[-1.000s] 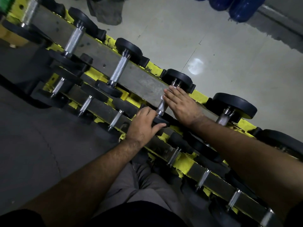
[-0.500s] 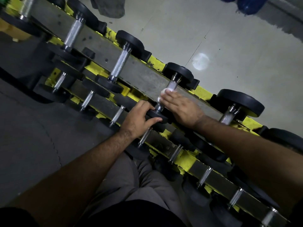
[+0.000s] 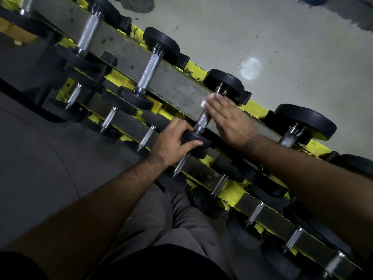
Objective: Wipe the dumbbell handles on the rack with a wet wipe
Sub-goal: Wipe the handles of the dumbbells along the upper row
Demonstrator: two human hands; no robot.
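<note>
Dumbbell handles run in two rows along a yellow-edged rack [image 3: 256, 107] that crosses the view from upper left to lower right, above a pale tiled floor [image 3: 282, 47]. On the upper row, the knurled steel handle [image 3: 203, 119] of the middle dumbbell lies under the person's right hand [image 3: 232, 122]. That hand is laid over the far end of the handle with its fingers straight and close together, pressing a white wet wipe [image 3: 207, 99] against the metal; only a small corner of the wipe shows beyond the fingertips. The left hand [image 3: 173, 141] grips the near black weight plate [image 3: 198, 139] of the same dumbbell, fingers curled over its top edge and thumb stretched along its side. Neighbouring dumbbells [image 3: 150, 67] sit untouched on either side.
</note>
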